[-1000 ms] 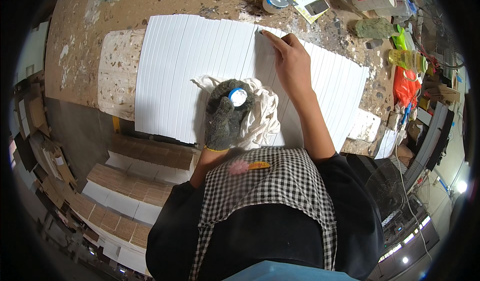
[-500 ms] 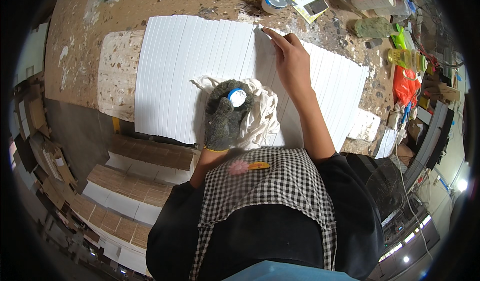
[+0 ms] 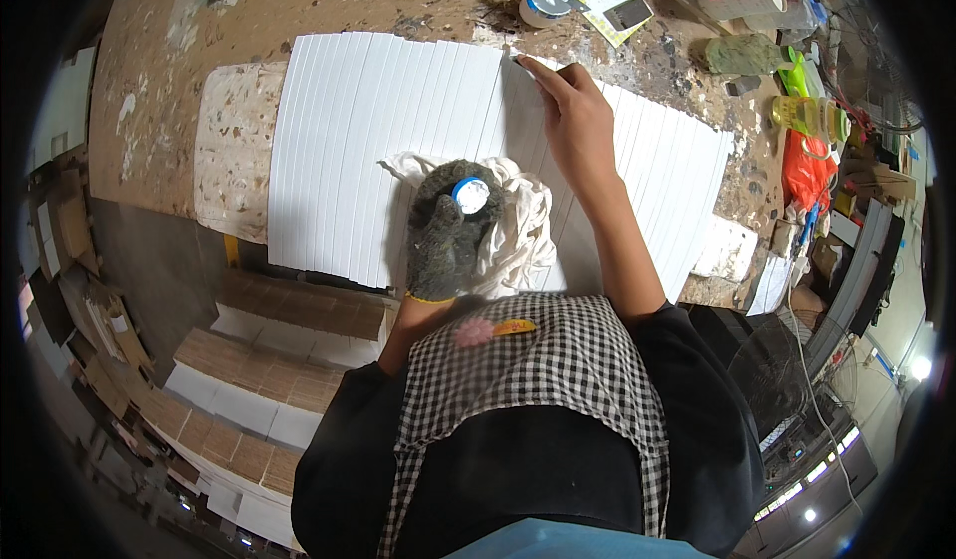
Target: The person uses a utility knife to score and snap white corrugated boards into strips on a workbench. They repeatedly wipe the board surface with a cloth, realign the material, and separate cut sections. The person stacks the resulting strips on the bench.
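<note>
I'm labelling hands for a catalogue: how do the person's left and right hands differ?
The left hand wears a dark knit glove; the right hand is bare. The left holds what looks like a blue-rimmed cap; the right has its fingertips near the far edge of the white strips. Both are over those strips.

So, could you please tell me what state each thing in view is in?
Strips: white, laid side by side
Cloth: bunched up on the strips
Cap: held, white side up
Left hand: gloved, closed on the cap
Right hand: bare, fingertips at the strips' far edge
Tub: something lying across its top
Red bag: crumpled
Bench: stained and spattered
</note>
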Available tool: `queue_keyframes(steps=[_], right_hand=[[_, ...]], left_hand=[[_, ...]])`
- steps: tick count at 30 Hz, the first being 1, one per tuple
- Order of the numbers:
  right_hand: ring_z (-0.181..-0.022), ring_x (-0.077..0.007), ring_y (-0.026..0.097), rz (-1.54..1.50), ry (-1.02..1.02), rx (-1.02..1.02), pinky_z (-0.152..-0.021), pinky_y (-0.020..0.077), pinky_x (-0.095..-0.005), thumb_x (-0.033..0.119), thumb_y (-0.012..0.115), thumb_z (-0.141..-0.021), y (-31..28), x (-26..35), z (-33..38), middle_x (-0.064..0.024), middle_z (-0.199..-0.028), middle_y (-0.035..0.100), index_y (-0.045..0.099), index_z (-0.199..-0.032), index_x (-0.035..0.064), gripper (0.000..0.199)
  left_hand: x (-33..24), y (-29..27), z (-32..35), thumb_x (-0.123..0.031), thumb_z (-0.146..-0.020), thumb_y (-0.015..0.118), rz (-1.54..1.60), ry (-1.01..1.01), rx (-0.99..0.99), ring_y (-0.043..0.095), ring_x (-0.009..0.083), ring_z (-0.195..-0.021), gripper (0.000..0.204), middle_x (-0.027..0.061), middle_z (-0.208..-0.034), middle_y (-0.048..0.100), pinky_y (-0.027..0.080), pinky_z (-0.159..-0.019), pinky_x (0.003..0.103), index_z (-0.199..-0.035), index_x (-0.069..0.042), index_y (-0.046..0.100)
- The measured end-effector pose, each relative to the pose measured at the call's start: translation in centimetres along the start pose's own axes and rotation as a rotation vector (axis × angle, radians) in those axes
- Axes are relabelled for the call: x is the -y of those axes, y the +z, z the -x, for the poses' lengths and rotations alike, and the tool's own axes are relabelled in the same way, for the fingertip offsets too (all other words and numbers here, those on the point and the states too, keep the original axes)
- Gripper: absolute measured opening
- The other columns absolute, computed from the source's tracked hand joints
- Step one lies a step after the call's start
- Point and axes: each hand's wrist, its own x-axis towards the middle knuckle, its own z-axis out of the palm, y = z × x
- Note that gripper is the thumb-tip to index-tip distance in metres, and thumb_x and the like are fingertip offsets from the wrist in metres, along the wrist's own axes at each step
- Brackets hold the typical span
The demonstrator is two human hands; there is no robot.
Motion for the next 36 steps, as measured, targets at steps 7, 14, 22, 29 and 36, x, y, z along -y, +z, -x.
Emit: queue_keyframes(steps=[7,14,22,29,36], right_hand=[[-0.075,-0.0271,0.066,0.004,-0.004,-0.005,-0.071,0.0536,-0.0416,-0.001,0.065,-0.096,-0.07,0.17,-0.07,-0.011,-0.09,0.064,0.075,-0.13,0.0226,0.042],[-0.073,-0.0283,0.065,0.034,0.016,0.033,-0.069,0.0529,-0.0415,0.002,0.065,-0.097,-0.28,0.39,-0.18,-0.0111,-0.089,0.064,0.075,-0.129,0.0224,0.039],[-0.076,-0.0283,0.067,-0.038,0.045,0.038,-0.071,0.0531,-0.0415,0.001,0.064,-0.098,-0.25,0.33,-0.23,-0.0117,-0.092,0.066,0.072,-0.132,0.022,0.041],[-0.074,-0.0289,0.065,-0.111,0.124,0.024,-0.072,0.0522,-0.0412,0.002,0.063,-0.099,-0.34,0.06,-0.13,-0.0124,-0.092,0.066,0.072,-0.132,0.0211,0.04],[-0.075,-0.0299,0.065,-0.106,0.07,0.047,-0.071,0.0517,-0.041,0.004,0.063,-0.099,-0.04,0.26,-0.17,-0.0128,-0.091,0.065,0.073,-0.131,0.0225,0.038]], left_hand=[[0.07,-0.51,0.51,-0.024,-0.1,0.071,-0.006,-0.045,-0.089,0.064,0.0299,-0.123,0.048,0.0152,-0.135,0.065,0.06,-0.1,0.043,-0.141,-0.003,0.058],[0.13,-0.45,0.29,-0.025,-0.1,0.071,0.003,-0.037,-0.068,0.064,0.0299,-0.124,0.046,0.0152,-0.135,0.065,0.059,-0.102,0.046,-0.139,-0.003,0.059],[0.24,-0.33,0.12,-0.028,-0.101,0.071,-0.005,-0.009,-0.034,0.063,0.03,-0.126,0.048,0.0146,-0.136,0.065,0.059,-0.103,0.046,-0.14,-0.003,0.058],[0.11,-0.21,-0.02,-0.028,-0.1,0.071,-0.033,0.009,-0.016,0.064,0.0297,-0.125,0.048,0.0142,-0.135,0.065,0.06,-0.102,0.045,-0.139,-0.003,0.058],[0.26,-0.43,0.16,-0.025,-0.1,0.071,0.048,-0.01,-0.018,0.064,0.0295,-0.124,0.048,0.0154,-0.134,0.065,0.06,-0.102,0.044,-0.14,-0.002,0.058]])
